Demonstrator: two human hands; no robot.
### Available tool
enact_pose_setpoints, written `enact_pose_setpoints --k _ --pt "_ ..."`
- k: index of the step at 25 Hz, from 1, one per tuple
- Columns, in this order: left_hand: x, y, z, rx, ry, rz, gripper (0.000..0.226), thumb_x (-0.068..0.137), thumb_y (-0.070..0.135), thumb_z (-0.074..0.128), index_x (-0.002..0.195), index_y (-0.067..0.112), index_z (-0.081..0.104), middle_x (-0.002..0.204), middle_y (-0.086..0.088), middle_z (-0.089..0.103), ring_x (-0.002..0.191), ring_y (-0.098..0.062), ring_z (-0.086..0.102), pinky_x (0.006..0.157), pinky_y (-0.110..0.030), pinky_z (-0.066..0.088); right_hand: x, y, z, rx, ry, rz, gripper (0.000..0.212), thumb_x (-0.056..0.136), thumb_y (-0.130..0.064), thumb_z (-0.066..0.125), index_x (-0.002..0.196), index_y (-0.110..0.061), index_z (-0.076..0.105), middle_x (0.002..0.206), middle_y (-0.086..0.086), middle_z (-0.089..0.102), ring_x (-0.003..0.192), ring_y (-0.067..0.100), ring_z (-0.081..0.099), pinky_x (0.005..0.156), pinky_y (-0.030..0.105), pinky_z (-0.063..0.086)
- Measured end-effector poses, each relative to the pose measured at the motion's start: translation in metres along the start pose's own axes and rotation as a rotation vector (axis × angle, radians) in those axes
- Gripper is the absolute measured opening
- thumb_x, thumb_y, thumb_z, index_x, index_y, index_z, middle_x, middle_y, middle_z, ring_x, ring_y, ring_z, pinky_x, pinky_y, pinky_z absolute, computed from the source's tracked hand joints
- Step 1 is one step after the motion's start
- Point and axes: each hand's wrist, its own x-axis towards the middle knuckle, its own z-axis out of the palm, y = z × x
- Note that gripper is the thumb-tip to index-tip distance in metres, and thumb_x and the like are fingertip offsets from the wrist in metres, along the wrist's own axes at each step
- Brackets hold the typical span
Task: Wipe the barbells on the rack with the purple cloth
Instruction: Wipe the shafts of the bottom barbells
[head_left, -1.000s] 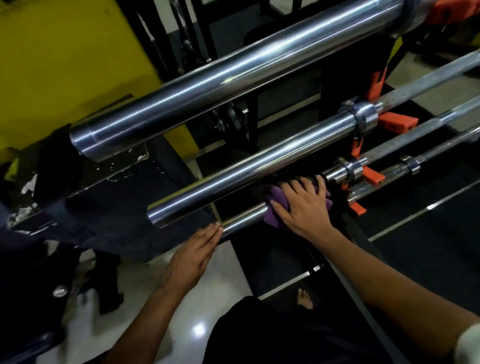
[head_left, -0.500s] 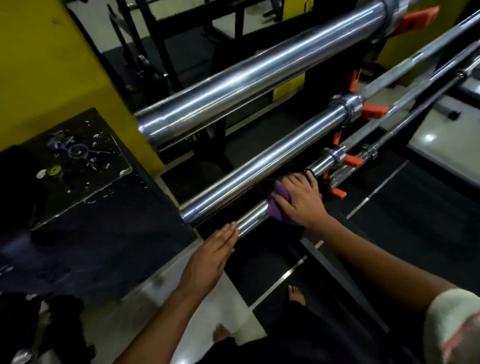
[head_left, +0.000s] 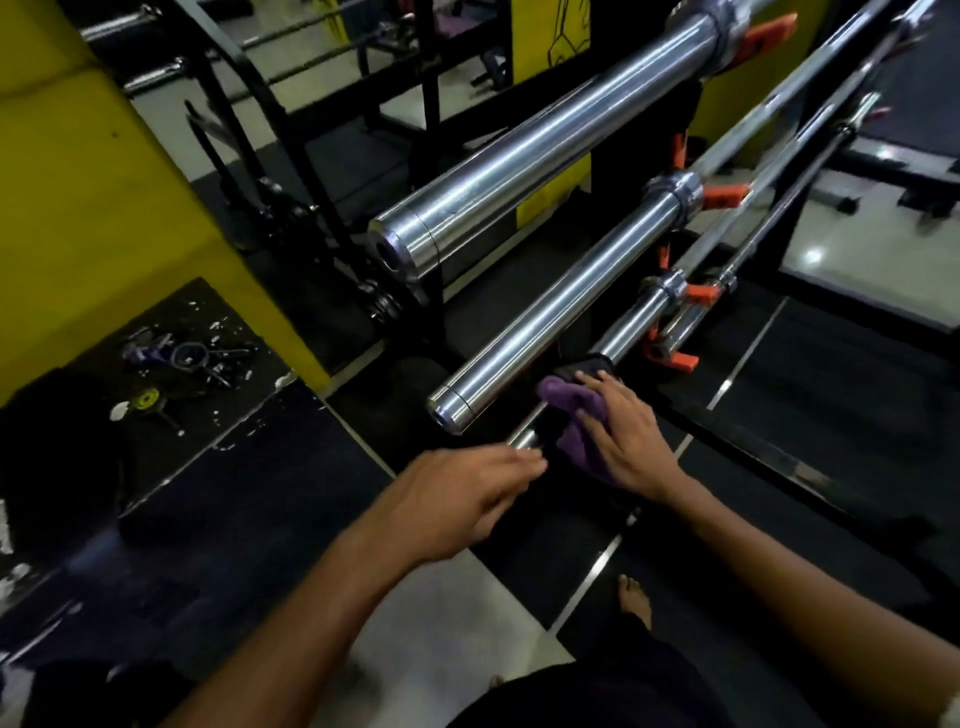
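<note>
A single head-worn wide-angle camera looks forward and steeply down from above the person's forearms, close to the near ends of the barbells (head_left: 545, 156) on the rack (head_left: 680, 119). The bars run away toward the upper right, and the floor (head_left: 431, 639) fills the bottom edge.

A yellow wall (head_left: 78, 171) fills the left side of this gym, dim overall, with ceiling lights glinting off the pale glossy floor tiles (head_left: 431, 644). Black rubber mats (head_left: 831, 395) cover most of the floor, edged with thin metal strips (head_left: 748, 353). Low on the left, a dark slab (head_left: 171, 395) flecked with white paint carries a scatter of small odds and ends (head_left: 182, 358), too small to tell apart. Farther back stand black steel frames (head_left: 431, 67), and a yellow panel with a black line drawing (head_left: 556, 31). At far right, another bright patch of tile (head_left: 826, 254) shines beyond more black equipment.
</note>
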Motion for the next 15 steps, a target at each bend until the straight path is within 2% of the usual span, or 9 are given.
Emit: enact_pose_setpoints --k 1,3,4,6,8,10,12,13,15 --pt "0.007 -0.001 -0.019 0.057 0.111 0.1 0.042 0.1 0.029 0.045 0.141 0.028 0.055 0.144 0.013 0.054 0.125 -0.006 0.055 0.095 -0.031 0.054 0.003 -0.006 0.002 -0.06 0.016 -0.027 0.057 0.098 -0.048 0.04 0.148 -0.021 0.046 0.152 -0.005 0.048 0.148 0.016 0.032 0.118 0.053 0.029" --pt "0.031 -0.015 -0.043 0.255 0.236 0.188 0.047 0.101 0.027 0.051 0.147 0.018 0.048 0.154 0.001 0.045 0.139 -0.017 0.043 0.107 -0.034 0.045 0.009 -0.022 0.018 -0.182 -0.018 -0.092 0.055 0.095 -0.049 0.04 0.143 -0.025 0.05 0.15 -0.004 0.049 0.149 0.021 0.031 0.117 0.059 0.026" --pt "0.047 -0.024 -0.049 0.351 0.211 0.173 0.056 0.101 0.028 0.05 0.154 0.014 0.036 0.163 -0.004 0.028 0.15 -0.022 0.025 0.116 -0.038 0.035 0.008 -0.034 0.033 -0.216 -0.032 -0.096 0.052 0.094 -0.051 0.041 0.138 -0.027 0.053 0.149 -0.004 0.05 0.149 0.025 0.03 0.117 0.062 0.024" --pt "0.07 -0.037 -0.048 0.269 0.03 0.058 0.07 0.103 0.03 0.047 0.159 0.011 0.011 0.168 -0.006 -0.003 0.155 -0.021 -0.005 0.124 -0.044 0.018 -0.001 -0.064 0.063 -0.22 -0.007 -0.029 0.045 0.091 -0.049 0.046 0.128 -0.028 0.059 0.143 -0.001 0.054 0.147 0.031 0.032 0.116 0.068 0.018" --pt "0.079 -0.047 -0.041 0.085 -0.094 -0.028 0.072 0.104 0.024 0.046 0.16 0.013 0.002 0.167 -0.002 -0.013 0.153 -0.014 -0.01 0.126 -0.035 0.007 -0.022 -0.079 0.089 -0.246 -0.018 -0.121 0.044 0.087 -0.046 0.051 0.126 -0.028 0.06 0.139 0.0 0.057 0.144 0.033 0.035 0.114 0.07 0.016" --pt "0.082 -0.05 -0.037 0.036 -0.106 -0.04 0.071 0.105 0.021 0.045 0.16 0.014 0.001 0.167 0.0 -0.014 0.153 -0.011 -0.01 0.122 -0.021 -0.001 -0.036 -0.057 0.082 -0.302 -0.112 -0.379 0.052 0.088 -0.046 0.053 0.137 -0.031 0.054 0.149 -0.002 0.05 0.149 0.029 0.03 0.117 0.067 0.011" --pt "0.082 -0.052 -0.036 0.005 -0.088 -0.017 0.071 0.104 0.019 0.046 0.159 0.012 0.002 0.167 -0.002 -0.011 0.154 -0.013 -0.008 0.123 -0.022 0.0 -0.027 -0.022 0.06 -0.352 -0.159 -0.515 0.056 0.092 -0.05 0.053 0.146 -0.033 0.049 0.157 -0.005 0.042 0.153 0.023 0.024 0.12 0.061 0.01" --pt "0.082 -0.053 -0.036 -0.001 -0.089 -0.01 0.071 0.104 0.019 0.047 0.159 0.012 0.003 0.167 -0.002 -0.011 0.154 -0.013 -0.008 0.124 -0.026 0.002 -0.016 -0.012 0.05 -0.366 -0.137 -0.472 0.054 0.094 -0.053 0.051 0.144 -0.034 0.05 0.155 -0.006 0.045 0.152 0.021 0.027 0.12 0.061 0.012" --pt "0.084 -0.055 -0.034 -0.025 -0.096 -0.023 0.071 0.104 0.02 0.047 0.16 0.014 0.003 0.167 0.0 -0.01 0.154 -0.012 -0.008 0.125 -0.03 0.004 0.006 -0.02 0.042 -0.372 -0.088 -0.22 0.049 0.091 -0.059 0.049 0.133 -0.035 0.058 0.138 -0.007 0.058 0.143 0.023 0.04 0.117 0.064 0.016"
